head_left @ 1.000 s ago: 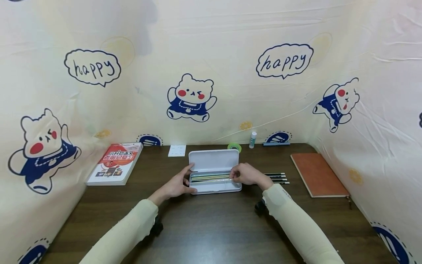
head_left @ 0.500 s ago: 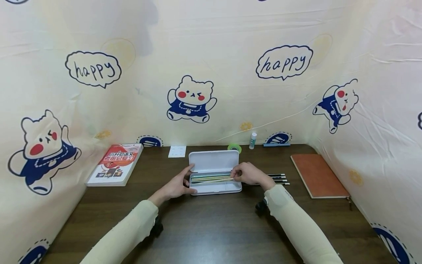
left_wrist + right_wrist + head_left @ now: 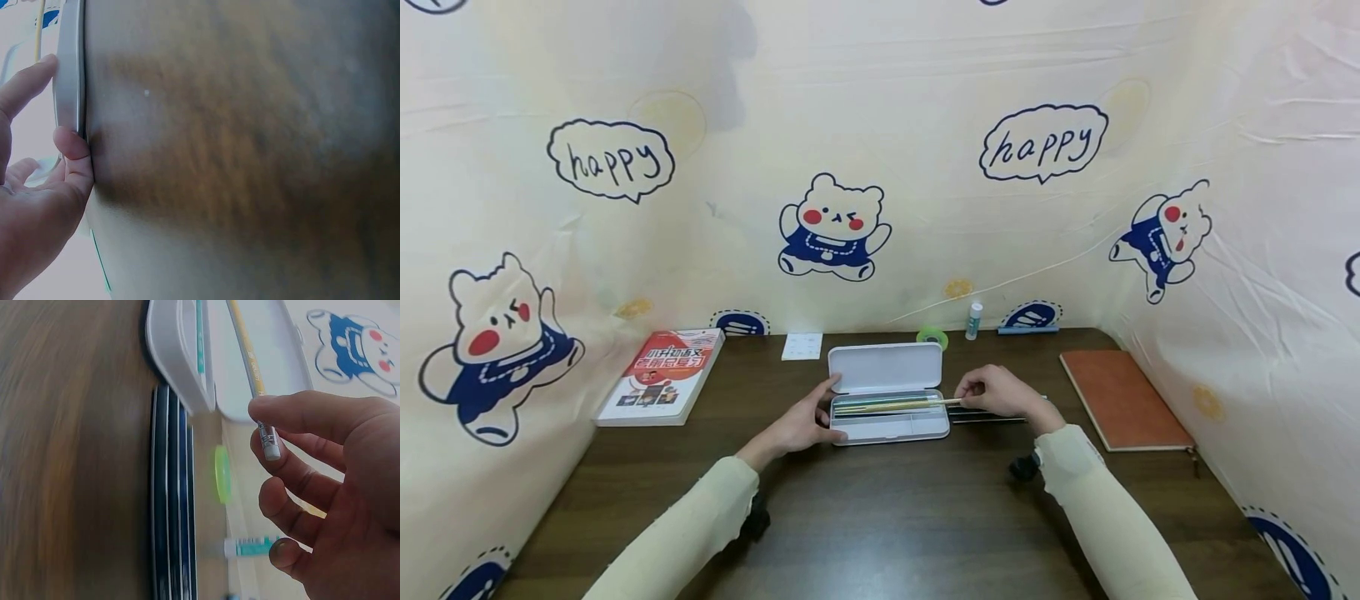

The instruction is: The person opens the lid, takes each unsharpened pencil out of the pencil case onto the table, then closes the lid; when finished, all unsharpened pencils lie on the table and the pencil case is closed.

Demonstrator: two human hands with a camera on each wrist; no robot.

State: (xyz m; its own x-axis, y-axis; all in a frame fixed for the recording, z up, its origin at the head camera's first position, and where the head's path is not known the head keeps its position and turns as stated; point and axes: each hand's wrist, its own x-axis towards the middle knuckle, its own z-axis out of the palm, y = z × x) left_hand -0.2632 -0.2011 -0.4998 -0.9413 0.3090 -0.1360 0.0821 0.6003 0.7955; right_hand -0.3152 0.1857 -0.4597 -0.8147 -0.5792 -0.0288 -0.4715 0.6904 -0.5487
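The right hand [image 3: 996, 393] pinches a yellow pencil [image 3: 895, 406] by its eraser end, tip inside the open pencil case [image 3: 887, 414]; the left hand [image 3: 801, 421], fingers relaxed, steadies the case. Best drawn out level, I'd say

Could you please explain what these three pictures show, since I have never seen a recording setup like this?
No machine here: a person works with two bare hands, wearing one camera on the head and one on each wrist. The head view looks down on a dark table. An open white pencil case lies there, with a red book, an orange notebook, dark pencils, a green tape roll and a small bottle. The left hand touches the case's left end. The right hand pinches a yellow pencil by its eraser end, seen closely in the right wrist view.
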